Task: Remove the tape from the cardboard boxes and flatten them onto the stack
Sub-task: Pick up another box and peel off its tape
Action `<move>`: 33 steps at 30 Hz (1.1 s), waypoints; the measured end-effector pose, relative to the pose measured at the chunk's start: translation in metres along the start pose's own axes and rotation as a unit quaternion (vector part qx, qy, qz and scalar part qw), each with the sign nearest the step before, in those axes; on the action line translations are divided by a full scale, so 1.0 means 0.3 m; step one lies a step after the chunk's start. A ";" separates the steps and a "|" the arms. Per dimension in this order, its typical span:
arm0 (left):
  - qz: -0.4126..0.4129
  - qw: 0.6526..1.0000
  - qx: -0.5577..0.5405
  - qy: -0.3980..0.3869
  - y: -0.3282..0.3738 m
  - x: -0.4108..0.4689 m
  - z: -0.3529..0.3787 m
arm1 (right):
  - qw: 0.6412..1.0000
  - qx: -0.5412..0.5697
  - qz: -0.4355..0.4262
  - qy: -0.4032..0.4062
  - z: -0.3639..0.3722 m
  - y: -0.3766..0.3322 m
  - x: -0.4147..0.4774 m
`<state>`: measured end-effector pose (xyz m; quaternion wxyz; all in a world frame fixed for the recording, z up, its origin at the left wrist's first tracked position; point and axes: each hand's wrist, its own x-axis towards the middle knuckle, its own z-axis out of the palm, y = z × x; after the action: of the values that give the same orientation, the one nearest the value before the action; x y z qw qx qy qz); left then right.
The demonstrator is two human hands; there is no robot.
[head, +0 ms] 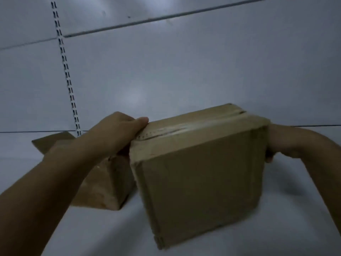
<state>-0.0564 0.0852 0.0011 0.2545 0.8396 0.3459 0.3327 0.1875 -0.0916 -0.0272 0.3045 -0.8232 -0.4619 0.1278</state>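
A closed brown cardboard box (pixel 201 174) fills the middle of the head view, tilted with its broad side toward me. A strip of clear tape (pixel 177 129) runs along the seam of its top face and looks partly wrinkled. My left hand (pixel 118 133) grips the box's upper left edge, thumb at the end of the tape. My right hand (pixel 282 143) holds the box's upper right corner; its fingers are hidden behind the box.
A second cardboard box (pixel 103 183) with an open flap lies on the white surface (pixel 92 233) behind my left arm. A white wall (pixel 184 71) with a vertical slotted rail (pixel 64 61) rises behind.
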 end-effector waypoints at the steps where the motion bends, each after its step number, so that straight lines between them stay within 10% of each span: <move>1: -0.020 0.999 0.026 -0.023 0.002 0.022 0.032 | 1.000 -0.013 0.024 -0.009 0.023 0.005 0.003; 5: 0.055 0.985 0.128 -0.103 -0.161 0.057 0.213 | 0.995 -0.072 0.054 -0.038 0.046 0.079 0.077; 11: -0.002 0.924 -0.383 0.014 -0.204 -0.030 0.327 | 0.963 0.082 -0.178 0.183 0.005 -0.109 -0.019; 17: 0.098 0.928 -0.360 0.016 -0.195 -0.158 0.465 | 0.947 -0.125 -0.259 -0.145 0.233 -0.180 -0.002; 23: 0.159 0.893 -0.260 -0.332 -0.249 -0.163 0.419 | 0.929 -0.079 -0.304 -0.193 0.160 -0.110 0.030; 26: 0.176 0.929 -0.147 -0.289 -0.245 -0.184 0.442 | 0.930 0.022 -0.293 -0.222 0.144 -0.074 0.046; 33: 0.192 0.930 -0.255 -0.182 -0.259 -0.182 0.453 | 0.935 0.024 -0.287 -0.206 0.154 -0.089 0.044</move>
<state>-0.0178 0.0665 -0.1590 0.4499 0.8427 0.0291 0.2942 0.1537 -0.0526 -0.0459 0.2461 -0.6040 -0.7275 0.2127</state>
